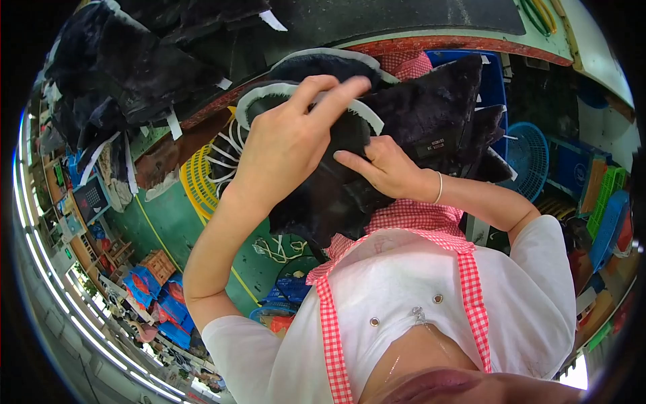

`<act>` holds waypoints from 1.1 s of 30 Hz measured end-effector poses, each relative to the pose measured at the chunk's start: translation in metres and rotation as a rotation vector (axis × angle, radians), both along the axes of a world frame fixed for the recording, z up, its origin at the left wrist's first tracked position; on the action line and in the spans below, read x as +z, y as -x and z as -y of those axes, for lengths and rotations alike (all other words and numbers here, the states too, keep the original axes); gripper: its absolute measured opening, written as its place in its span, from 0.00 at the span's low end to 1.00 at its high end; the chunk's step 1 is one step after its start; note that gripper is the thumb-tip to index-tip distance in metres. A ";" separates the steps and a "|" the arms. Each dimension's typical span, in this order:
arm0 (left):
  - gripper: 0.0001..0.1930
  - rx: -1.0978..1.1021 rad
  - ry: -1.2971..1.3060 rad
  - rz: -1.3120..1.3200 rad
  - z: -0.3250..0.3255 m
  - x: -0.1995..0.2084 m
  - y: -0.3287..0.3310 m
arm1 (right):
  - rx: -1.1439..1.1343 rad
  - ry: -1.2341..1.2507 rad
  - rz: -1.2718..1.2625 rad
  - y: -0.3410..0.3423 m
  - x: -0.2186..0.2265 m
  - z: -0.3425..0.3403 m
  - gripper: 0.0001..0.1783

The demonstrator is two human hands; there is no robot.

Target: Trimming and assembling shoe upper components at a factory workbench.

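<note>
A black furry fabric piece with white edging (259, 97) is bunched in front of my chest. My left hand (286, 138) arches over its white-edged rim, fingers bent and one fingertip blurred; the thumb is hidden. On the near right side of the same piece, my right hand (392, 168) grips it, thumb lying on the dark surface and fingers tucked behind. Black furry fabric also hangs over my lap below both hands. Just beyond them lies another dark piece with a pale border (323, 64). To the right, more dark furry pieces (431, 101) spread out, one bearing small pale printing.
Dark furry pieces (128, 60) with white strips pile on the table at far left. A blue crate (498, 74) stands behind the right-hand pieces, with a blue basket (528, 158) beside it. A yellow basket (195, 178) holding white-edged pieces sits left of my left forearm.
</note>
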State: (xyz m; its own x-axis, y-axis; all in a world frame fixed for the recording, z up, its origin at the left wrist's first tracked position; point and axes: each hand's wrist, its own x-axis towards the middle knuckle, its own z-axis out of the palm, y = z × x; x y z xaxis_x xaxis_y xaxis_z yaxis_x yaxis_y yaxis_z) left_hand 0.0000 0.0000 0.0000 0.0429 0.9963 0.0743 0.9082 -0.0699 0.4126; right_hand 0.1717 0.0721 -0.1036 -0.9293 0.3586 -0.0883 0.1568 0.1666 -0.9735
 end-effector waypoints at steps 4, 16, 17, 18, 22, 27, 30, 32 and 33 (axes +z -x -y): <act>0.17 0.158 0.015 0.040 -0.001 0.002 -0.003 | 0.013 0.040 0.007 0.004 0.002 -0.001 0.30; 0.05 0.123 0.002 0.371 0.011 0.006 0.002 | -0.028 0.530 0.053 0.006 -0.005 -0.005 0.17; 0.05 0.123 -0.007 0.370 0.012 0.005 0.001 | 0.023 0.415 0.087 0.006 0.006 -0.010 0.17; 0.06 0.204 0.032 0.361 0.008 0.002 -0.002 | 0.069 0.291 0.118 0.007 0.013 -0.017 0.17; 0.09 0.309 0.118 0.424 0.001 0.001 -0.008 | 0.312 0.051 0.151 0.005 0.019 -0.040 0.23; 0.15 0.396 0.259 0.366 0.008 -0.001 -0.005 | 0.042 0.063 0.038 0.026 0.061 -0.123 0.14; 0.15 0.349 0.265 0.353 0.006 -0.003 -0.005 | -0.302 -0.702 -0.253 0.051 0.040 -0.201 0.09; 0.16 0.327 0.288 0.348 0.002 -0.005 -0.002 | -0.337 -0.986 -0.369 0.062 0.039 -0.223 0.09; 0.15 0.328 0.293 0.326 0.003 -0.007 -0.001 | -0.273 -0.936 -0.286 0.069 0.052 -0.224 0.08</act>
